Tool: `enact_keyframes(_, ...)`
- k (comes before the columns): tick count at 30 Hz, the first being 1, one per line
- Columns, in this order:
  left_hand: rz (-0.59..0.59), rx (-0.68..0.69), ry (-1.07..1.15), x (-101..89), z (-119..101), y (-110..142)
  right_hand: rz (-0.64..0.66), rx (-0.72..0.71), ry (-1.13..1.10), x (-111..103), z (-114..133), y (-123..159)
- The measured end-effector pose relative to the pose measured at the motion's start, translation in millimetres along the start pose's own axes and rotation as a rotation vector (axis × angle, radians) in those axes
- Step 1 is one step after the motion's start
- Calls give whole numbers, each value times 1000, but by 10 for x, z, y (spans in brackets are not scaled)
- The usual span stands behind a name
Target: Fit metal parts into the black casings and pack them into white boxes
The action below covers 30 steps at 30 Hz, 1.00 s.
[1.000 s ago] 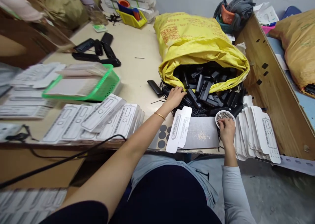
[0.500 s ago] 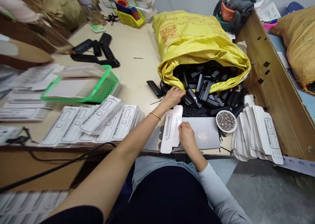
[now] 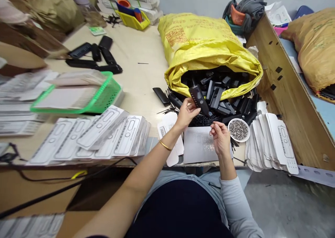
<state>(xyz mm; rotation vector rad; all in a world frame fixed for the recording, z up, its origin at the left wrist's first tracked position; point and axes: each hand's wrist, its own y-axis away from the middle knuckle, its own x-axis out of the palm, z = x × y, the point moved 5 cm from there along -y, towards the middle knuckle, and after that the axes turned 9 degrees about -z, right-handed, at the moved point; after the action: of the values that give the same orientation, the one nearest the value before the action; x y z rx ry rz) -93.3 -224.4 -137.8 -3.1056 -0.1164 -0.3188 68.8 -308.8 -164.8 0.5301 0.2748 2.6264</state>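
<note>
My left hand [image 3: 186, 115] is closed on a long black plastic case [image 3: 200, 100], lifted and tilted in front of the sack's mouth. My right hand [image 3: 220, 137] has its fingertips drawn together over a grey sheet [image 3: 195, 148], left of a white bowl of small metal screws [image 3: 238, 129]. Whatever those fingertips pinch, if anything, is too small to make out. Partly covered by my left wrist, an unfolded white printed carton [image 3: 173, 158] lies on the table. Behind my hands, a yellow woven sack [image 3: 199, 32] spills many similar black cases [image 3: 217, 97].
Flat cartons [image 3: 274, 140] are stacked at the right, beside a wooden side board [image 3: 293, 81]. On the left are filled printed boxes [image 3: 128, 135] and a green basket [image 3: 102, 96] of papers. Several black cases [image 3: 81, 50] lie farther back. A cable [image 3: 52, 196] crosses the front left.
My left hand has picked up a black case from beside the sack. My right hand has let go of the carton and moved right, towards the bowl. The carton now lies farther left.
</note>
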Motion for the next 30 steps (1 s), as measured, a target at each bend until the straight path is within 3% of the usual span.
enact_keyframes(4, 113, -370, 329, 204, 81, 350, -8, 25, -110, -28, 98, 25)
enact_keyframes(11, 159, -491, 358, 289, 76, 552, 30, 131, -275, -16, 49, 90)
enact_keyframes(14, 141, -382, 187, 235, 21, 546, 49, 161, -325, -25, 51, 98)
enact_keyframes(19, 97, 93, -430, -36, -345, 528, 37, 84, -263, -80, 45, 80)
enact_keyframes(21, 49, 101, -466, -101, -413, 547, 19, 25, -197, -89, 14, 79)
enact_keyframes(23, -41, -36, -245, -126, -374, 562, 16, -24, -109, -79, -27, 94)
enact_keyframes(27, -196, -509, 391, -17, -66, 612, 51, -104, 93, -39, -56, 157)
enact_keyframes(30, -264, -696, 578, 44, 82, 636, 61, -183, 178, -39, 1, 203)
